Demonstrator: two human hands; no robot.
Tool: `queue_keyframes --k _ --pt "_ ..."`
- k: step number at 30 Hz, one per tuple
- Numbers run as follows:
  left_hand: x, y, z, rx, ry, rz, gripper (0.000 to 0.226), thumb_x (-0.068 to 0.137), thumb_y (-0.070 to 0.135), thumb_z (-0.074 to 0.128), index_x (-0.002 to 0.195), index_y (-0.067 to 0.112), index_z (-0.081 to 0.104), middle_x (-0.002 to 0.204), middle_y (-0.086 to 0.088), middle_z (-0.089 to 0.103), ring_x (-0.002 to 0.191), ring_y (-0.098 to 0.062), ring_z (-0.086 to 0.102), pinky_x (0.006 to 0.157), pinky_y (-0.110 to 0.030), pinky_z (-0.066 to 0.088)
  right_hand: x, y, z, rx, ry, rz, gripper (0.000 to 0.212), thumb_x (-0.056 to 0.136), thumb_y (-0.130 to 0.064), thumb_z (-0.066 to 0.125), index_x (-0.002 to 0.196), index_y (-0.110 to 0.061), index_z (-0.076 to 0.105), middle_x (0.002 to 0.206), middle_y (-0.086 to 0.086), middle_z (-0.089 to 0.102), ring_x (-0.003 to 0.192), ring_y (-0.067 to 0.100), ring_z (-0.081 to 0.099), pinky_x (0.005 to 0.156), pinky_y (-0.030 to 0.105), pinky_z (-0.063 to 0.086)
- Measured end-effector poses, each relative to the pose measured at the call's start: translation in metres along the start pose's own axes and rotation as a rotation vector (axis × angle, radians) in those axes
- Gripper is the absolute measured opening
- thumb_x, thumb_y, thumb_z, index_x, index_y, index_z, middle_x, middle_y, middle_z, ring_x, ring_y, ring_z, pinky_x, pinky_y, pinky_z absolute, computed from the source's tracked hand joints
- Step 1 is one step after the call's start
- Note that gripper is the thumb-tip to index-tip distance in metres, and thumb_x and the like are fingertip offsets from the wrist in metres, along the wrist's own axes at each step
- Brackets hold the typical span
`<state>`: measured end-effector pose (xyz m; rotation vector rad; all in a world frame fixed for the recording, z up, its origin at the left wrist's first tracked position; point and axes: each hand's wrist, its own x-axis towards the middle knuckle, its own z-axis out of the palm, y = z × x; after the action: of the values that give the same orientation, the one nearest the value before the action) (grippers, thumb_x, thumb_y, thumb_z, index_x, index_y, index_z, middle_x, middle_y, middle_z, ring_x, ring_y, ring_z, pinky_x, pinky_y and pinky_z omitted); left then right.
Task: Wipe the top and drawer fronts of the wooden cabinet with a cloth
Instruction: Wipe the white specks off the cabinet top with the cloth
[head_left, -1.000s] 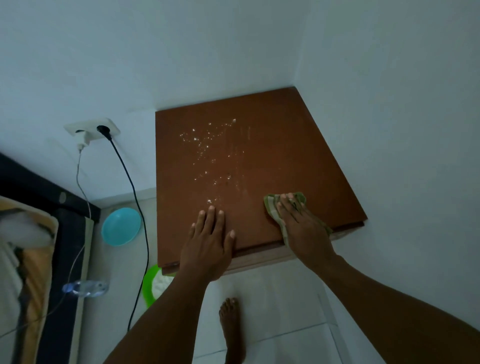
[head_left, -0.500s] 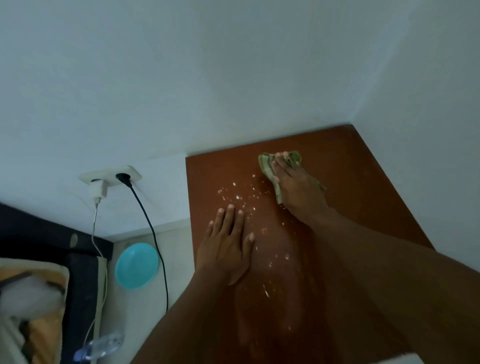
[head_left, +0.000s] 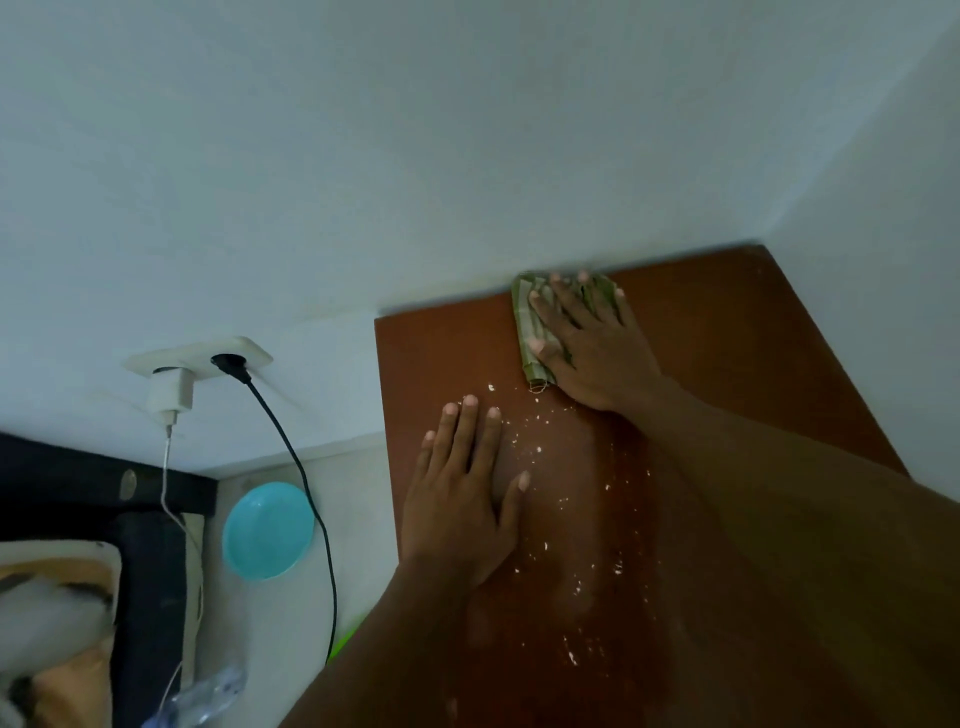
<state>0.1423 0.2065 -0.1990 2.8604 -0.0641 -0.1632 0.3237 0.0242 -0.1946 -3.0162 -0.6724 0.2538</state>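
We have pushed the cloth (head_left: 527, 322) from the front edge of the cabinet (head_left: 727, 338) to its back edge, our right hand (head_left: 592, 353) pressing it there (grip released, fingers flat), our left hand (head_left: 462, 499) resting equally flat mid-top beside white crumbs (head_left: 540, 449), so the top remains unfinished.

A white double wall socket (head_left: 197, 356) holds a white charger (head_left: 170, 396) and a black plug (head_left: 231, 365); the black cable (head_left: 306, 478) hangs down past a turquoise bowl (head_left: 267, 530) on the floor; a clear plastic bottle (head_left: 208, 693) lies near a black bed frame (head_left: 78, 478); a pillow (head_left: 52, 597) rests at the lower left.
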Motion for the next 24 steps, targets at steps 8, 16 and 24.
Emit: queue_keyframes --k 8,16,24 --pt "-0.009 0.017 -0.011 -0.042 -0.087 -0.089 0.069 0.104 0.060 0.007 0.162 0.026 -0.006 0.169 0.003 -0.018 0.153 -0.015 -0.024 0.126 -0.035 -0.008 -0.075 -0.017 0.014 0.013 0.019 -0.017 0.066 0.099 -0.064 0.003 0.158 -0.036 -0.007 0.168 -0.002 -0.009 0.154 0.027 -0.014 0.124 0.056 0.001" --pt "-0.104 0.044 0.008 -0.021 -0.122 -0.169 0.074 0.098 0.063 0.000 0.161 0.026 -0.008 0.168 0.004 -0.020 0.153 -0.016 -0.025 0.122 -0.033 -0.011 -0.207 -0.033 0.034 0.038 0.000 -0.048 0.065 0.101 -0.063 0.005 0.158 -0.034 -0.006 0.168 -0.003 -0.010 0.153 0.025 -0.017 0.124 0.055 0.003" --pt "-0.206 0.085 0.023 -0.070 -0.124 -0.228 0.090 0.087 0.070 -0.009 0.163 0.023 0.001 0.171 0.000 -0.011 0.156 -0.018 -0.015 0.122 -0.034 -0.008 -0.353 -0.043 0.060 0.049 0.044 -0.071 0.061 0.104 -0.056 0.015 0.160 -0.031 0.009 0.168 -0.001 0.006 0.155 0.027 -0.002 0.123 0.056 0.012"
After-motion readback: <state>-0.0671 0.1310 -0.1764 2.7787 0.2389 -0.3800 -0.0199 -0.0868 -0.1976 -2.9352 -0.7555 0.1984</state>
